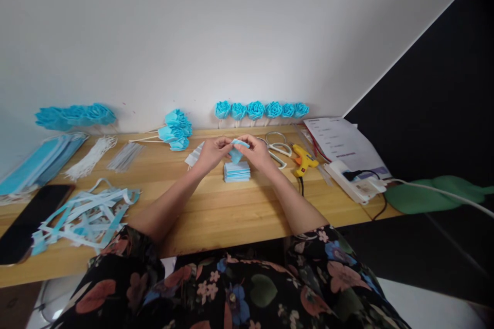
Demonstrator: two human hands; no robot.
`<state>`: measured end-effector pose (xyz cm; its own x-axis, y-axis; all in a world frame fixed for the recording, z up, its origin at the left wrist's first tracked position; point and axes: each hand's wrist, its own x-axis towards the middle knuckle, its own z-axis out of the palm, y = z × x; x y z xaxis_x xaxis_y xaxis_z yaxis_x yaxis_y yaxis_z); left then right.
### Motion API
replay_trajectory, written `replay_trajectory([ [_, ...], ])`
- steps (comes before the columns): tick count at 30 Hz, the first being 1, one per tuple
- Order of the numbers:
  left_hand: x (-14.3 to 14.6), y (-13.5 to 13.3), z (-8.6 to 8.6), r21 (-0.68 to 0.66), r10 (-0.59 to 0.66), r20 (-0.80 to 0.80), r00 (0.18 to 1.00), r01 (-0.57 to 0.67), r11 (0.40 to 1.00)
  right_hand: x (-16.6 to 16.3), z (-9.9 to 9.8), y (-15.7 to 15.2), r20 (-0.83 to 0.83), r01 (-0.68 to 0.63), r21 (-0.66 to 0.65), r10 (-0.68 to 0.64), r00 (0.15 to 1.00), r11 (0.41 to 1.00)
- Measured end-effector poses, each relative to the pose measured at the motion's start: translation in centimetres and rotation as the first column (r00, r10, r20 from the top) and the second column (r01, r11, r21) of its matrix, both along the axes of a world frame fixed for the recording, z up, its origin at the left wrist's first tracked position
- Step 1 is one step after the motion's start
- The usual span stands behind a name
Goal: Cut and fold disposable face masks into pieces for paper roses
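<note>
Between my two hands is a small light-blue piece of mask fabric point(236, 153), raised above the table. My left hand point(214, 153) pinches its left edge, fingertips closed. On the other side my right hand point(256, 151) grips the upper right of the piece with thumb and fingers. Just below them a neat stack of blue and white folded pieces point(237, 172) lies on the wooden table point(216, 216). Partly behind my left hand is a pale pleated piece point(194, 155). White-handled scissors point(278, 150) lie to the right, partly covered by my right hand.
Blue fabric roses point(255, 110) line the wall, with more roses point(177, 131) lying left. A yellow glue gun point(304, 160) and a power strip point(353, 182) with cables stand right. Face masks point(42, 159), fabric scraps point(87, 218) and a phone point(33, 221) occupy the left.
</note>
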<state>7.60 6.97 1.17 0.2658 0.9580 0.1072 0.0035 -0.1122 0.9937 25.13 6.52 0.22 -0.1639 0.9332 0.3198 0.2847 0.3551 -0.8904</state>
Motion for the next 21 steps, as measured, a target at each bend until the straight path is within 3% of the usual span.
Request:
replay_trajectory([
  [10, -0.83, 0.57, -0.44, 0.010, -0.008, -0.187, 0.982, 0.010, 1.000, 0.16, -0.01, 0.39, -0.069, 0.114, 0.018, -0.112, 0.991, 0.993],
  [21, -0.90, 0.40, -0.23, 0.040, -0.014, -0.193, 0.981, 0.022, 0.999, 0.36, -0.17, 0.47, -0.057, 0.131, 0.024, -0.129, 0.990, 0.991],
])
